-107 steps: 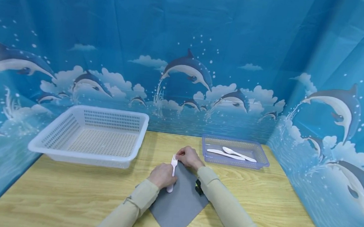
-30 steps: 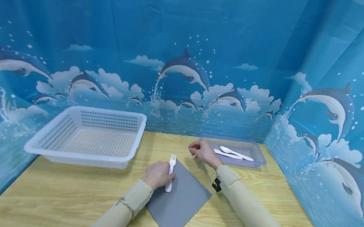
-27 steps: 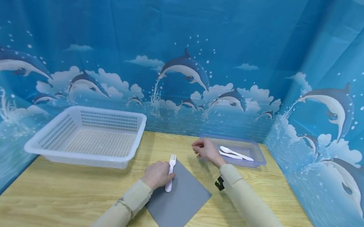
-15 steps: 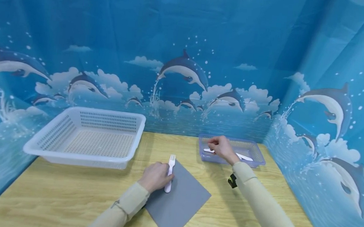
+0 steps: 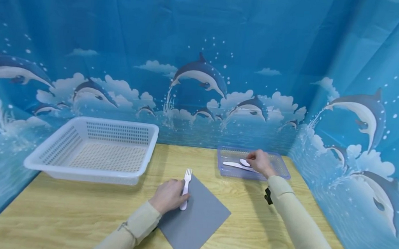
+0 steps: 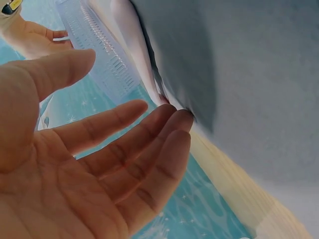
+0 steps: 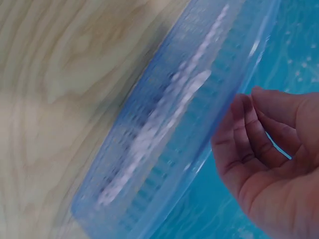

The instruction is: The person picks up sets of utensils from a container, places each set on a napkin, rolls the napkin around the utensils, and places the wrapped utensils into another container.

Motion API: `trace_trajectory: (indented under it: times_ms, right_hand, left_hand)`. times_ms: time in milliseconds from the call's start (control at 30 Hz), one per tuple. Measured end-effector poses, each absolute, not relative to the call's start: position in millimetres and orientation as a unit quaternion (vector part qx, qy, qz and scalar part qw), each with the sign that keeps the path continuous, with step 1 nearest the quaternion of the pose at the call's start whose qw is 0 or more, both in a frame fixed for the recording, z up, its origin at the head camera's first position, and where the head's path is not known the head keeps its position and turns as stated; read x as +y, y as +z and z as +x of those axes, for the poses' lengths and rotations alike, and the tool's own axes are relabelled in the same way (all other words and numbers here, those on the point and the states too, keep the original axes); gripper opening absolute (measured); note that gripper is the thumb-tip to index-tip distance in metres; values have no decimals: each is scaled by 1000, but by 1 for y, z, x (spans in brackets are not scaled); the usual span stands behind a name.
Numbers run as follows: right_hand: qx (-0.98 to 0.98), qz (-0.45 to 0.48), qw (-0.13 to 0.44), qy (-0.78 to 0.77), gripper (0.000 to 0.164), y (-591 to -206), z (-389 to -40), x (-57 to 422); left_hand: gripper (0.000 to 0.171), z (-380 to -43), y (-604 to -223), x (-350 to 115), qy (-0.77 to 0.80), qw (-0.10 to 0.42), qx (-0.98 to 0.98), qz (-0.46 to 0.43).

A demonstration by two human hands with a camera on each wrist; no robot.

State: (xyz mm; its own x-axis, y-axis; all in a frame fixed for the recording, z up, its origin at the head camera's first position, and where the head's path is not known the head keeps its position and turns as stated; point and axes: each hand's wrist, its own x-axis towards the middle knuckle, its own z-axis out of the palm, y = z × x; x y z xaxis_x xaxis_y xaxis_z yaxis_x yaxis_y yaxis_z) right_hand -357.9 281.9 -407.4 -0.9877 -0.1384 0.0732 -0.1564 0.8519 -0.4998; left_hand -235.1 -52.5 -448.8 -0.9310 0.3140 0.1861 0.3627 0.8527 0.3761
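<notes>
My left hand (image 5: 169,195) rests at the left edge of a grey square sheet (image 5: 196,224); its thumb overlaps a white plastic fork (image 5: 187,178) lying tines-up there. In the left wrist view the fingers are relaxed, fingertips right at the edge of the grey sheet (image 6: 264,74). My right hand (image 5: 260,162) is over a small purple basket (image 5: 221,169), close to a white spoon (image 5: 243,162) and a white knife (image 5: 233,164) inside it. In the right wrist view, its fingers curl loosely with nothing visible between thumb and fingertips.
A large white perforated basket (image 5: 86,173) stands at the back left of the wooden table (image 5: 72,216). A blue dolphin-print curtain (image 5: 150,38) encloses the back and sides. The purple basket sits near the table's back right.
My right hand has gone from the grey sheet's top corner rightward to over the purple basket, covering part of the spoon and knife. My left hand stays by the fork.
</notes>
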Motion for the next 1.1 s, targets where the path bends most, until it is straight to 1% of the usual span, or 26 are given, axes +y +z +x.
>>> trace_trajectory:
  times_ms: [167,300,600,767,1100]
  right_hand:
    - [-972,67,23,224,19,-412,-360,298]
    - [-981,59,25,184,14,-415,-361,307]
    - [-991,38,3,124,10,-426,-369,320]
    - [-992,36,0,119,11,-430,-371,324]
    - [-994,51,-7,96,19,-431,-372,324]
  left_hand:
    - [27,-234,-449,-52,-210,58,-959,-179]
    - [27,-233,-448,-50,-210,61,-959,-181]
    - [25,-232,-445,-49,-213,64,-959,-179]
    - [24,-233,-445,-48,-212,64,-959,-178]
    - [23,-233,-443,-46,-214,53,-959,-175]
